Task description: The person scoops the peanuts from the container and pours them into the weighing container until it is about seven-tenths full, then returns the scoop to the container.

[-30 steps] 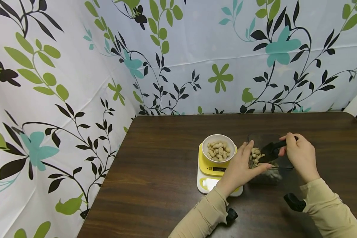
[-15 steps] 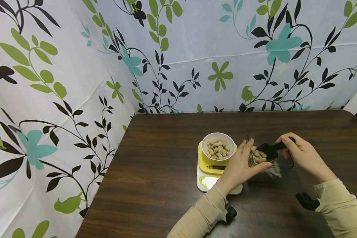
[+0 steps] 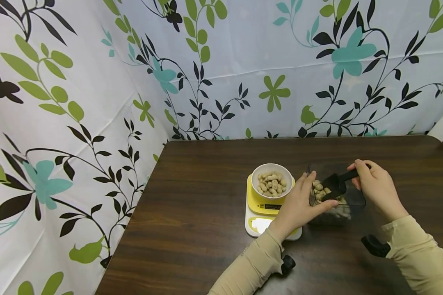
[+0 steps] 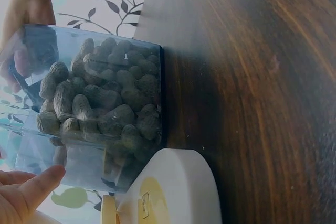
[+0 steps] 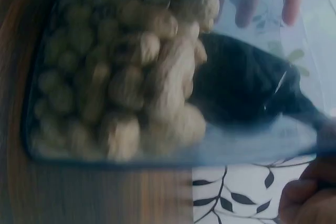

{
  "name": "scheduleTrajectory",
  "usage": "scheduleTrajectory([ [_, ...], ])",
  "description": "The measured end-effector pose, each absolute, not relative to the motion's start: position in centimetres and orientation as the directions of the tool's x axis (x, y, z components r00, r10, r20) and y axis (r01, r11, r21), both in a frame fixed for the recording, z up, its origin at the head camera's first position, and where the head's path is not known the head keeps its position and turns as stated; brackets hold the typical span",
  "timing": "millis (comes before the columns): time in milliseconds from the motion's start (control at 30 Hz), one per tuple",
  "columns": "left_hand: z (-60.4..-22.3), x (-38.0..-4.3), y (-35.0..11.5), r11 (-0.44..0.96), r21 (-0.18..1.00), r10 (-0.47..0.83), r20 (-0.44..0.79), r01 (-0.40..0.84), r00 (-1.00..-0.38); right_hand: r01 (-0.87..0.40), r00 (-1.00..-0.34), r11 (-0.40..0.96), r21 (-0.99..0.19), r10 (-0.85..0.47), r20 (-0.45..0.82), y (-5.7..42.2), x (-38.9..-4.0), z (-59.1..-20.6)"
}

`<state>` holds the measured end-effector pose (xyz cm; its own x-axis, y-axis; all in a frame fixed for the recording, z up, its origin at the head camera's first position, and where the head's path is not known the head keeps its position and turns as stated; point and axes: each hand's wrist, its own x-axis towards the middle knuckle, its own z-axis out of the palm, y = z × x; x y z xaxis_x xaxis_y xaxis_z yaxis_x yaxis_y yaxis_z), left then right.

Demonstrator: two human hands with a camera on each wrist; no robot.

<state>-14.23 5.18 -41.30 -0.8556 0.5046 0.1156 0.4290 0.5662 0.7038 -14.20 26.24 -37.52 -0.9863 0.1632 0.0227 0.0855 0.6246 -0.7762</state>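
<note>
In the head view, a clear container (image 3: 359,200) holds peanuts in their shells (image 3: 319,191). My left hand (image 3: 297,207) holds its near-left corner, thumb along the front and fingers up the left side. My right hand (image 3: 377,187) grips the handle of a black scoop (image 3: 335,187), whose blade is down inside the container. The right wrist view has the scoop's blade (image 5: 236,80) right against the peanuts (image 5: 170,85). Through the container wall, the left wrist view shows peanuts (image 4: 105,95) heaped toward the bottom.
Left of the container stands a yellow and white kitchen scale (image 3: 254,205), close beside it. On the scale sits a white bowl (image 3: 254,174) of peanuts (image 3: 272,184). The brown wooden table (image 3: 199,196) meets a leaf-patterned curtain (image 3: 229,90) at its back and left.
The right hand and forearm shift right, then partly back left, with the scoop tilting and moving within the container's peanuts. The left hand keeps its place on the container.
</note>
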Motion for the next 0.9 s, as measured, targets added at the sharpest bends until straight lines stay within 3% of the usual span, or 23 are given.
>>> scheduleTrajectory([
  [233, -41.4, -14.3, 5.2, 0.568, 0.704, 0.504, 0.112, 0.426, -0.857, 0.162, -0.973, 0.493, -0.855, 0.222, -0.057, 26.1, -14.1, -37.7],
  [600, -41.5, -14.3, 5.2, 0.570, 0.696, 0.497, 0.131, 0.437, -0.858, -0.091, -0.988, 0.335, -0.938, 0.088, 0.128, 27.0, -13.9, -38.9],
  [733, -41.6, -14.4, 5.1, 0.558, 0.704, 0.502, 0.135, 0.439, -0.854, -0.048, -0.990, 0.155, -0.987, 0.120, 0.067, 26.9, -14.0, -38.9],
  [900, -41.5, -14.3, 5.1, 0.554, 0.701, 0.509, 0.140, 0.448, -0.849, 0.073, -0.979, 0.064, -0.995, 0.198, -0.059, 26.7, -14.2, -38.4],
])
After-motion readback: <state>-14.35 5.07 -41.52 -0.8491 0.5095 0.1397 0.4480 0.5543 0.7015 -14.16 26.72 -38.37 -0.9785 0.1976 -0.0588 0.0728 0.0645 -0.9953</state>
